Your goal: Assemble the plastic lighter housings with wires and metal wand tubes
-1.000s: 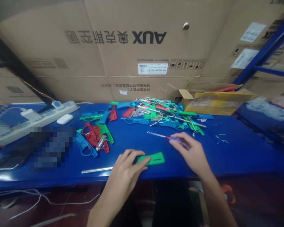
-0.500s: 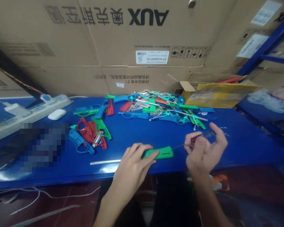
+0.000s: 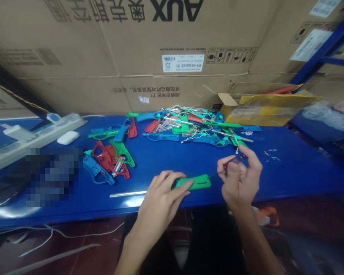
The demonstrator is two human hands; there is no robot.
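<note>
My left hand (image 3: 160,200) presses down on a flat green plastic part (image 3: 196,182) lying near the front edge of the blue table (image 3: 289,175); its fingers curl over the part's left end. My right hand (image 3: 240,179) is closed round a small screwdriver (image 3: 232,160) with a red and clear handle, held just right of the green part. The thin blade points down-left toward the part's right end. A thin metal rod (image 3: 127,193) lies on the table to the left of my left hand.
A heap of green, blue and red plastic parts with wires (image 3: 195,128) lies behind the hands, and a smaller cluster (image 3: 109,162) at left. An open yellow-lined box (image 3: 263,109) stands at right. A power strip (image 3: 31,135) and white earbud case (image 3: 68,137) lie far left. Large cardboard cartons (image 3: 160,49) form the back wall.
My right hand lifted the screwdriver off the table, turned it in the fingers and brought its tip to the green part's right end. The left hand stayed on the part.
</note>
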